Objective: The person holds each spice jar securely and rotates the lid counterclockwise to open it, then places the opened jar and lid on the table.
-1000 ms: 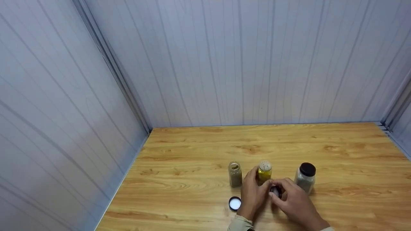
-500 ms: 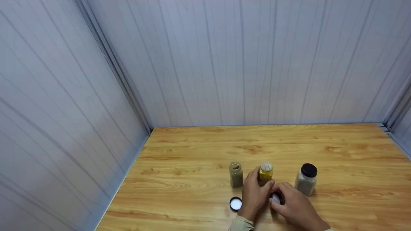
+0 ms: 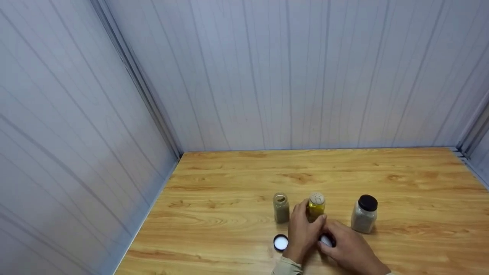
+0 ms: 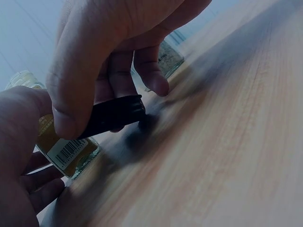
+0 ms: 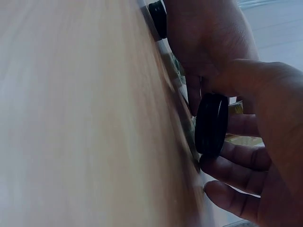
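My left hand grips a small glass jar of yellow contents, which stands upright on the table. The jar has no screw lid on; its pale perforated top shows, and in the left wrist view a barcode label is on its side. Just to the right, my right hand pinches a black screw lid between thumb and fingers, low over the table. The lid's white inner face is turned up in the head view. Its shadow falls on the wood right beneath it.
Left of my left hand stands an uncapped jar of greenish-brown contents. A second black lid lies with its white inside up near my left wrist. At right is a larger jar of greyish contents with a black lid. Panel walls border the table.
My right hand has moved slightly down and toward me with the black lid. My left hand keeps its grip on the yellow jar.
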Motion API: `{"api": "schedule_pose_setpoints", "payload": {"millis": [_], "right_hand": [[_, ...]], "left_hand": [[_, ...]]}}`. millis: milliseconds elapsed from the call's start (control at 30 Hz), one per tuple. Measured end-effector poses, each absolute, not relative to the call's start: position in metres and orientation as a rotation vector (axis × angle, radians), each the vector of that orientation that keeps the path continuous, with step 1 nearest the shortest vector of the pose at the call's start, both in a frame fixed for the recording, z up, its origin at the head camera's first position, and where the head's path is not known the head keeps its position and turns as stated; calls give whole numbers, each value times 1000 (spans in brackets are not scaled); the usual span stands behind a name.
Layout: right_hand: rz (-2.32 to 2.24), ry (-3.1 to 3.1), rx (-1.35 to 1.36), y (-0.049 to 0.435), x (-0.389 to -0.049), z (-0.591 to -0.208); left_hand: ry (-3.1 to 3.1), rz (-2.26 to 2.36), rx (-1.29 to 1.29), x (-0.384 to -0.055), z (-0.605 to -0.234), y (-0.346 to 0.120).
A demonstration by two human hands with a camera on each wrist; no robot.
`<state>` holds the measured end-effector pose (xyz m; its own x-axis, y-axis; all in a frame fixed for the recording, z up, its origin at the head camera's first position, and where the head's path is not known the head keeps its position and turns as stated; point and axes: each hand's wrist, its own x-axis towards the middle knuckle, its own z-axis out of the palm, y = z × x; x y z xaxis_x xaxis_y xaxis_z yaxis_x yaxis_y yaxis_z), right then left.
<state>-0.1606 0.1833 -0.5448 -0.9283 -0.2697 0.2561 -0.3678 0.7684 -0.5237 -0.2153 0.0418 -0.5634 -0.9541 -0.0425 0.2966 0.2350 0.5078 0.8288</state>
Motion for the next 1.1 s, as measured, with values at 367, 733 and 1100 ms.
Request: {"api": "schedule_pose_setpoints", "payload": {"millis": [367,733,1100], "right_hand": [[849,-2806,527,182,-162,-545],[829,-2845,535,182,-161,-543],[799,-2833,540,182,-160,-543]], "left_hand": [[-2427,-1438,-178,-214,-561,42],[-2409,-1457,-176,-213,-561,44],[-2369,-1497,-154,-212,-562,44]]}}
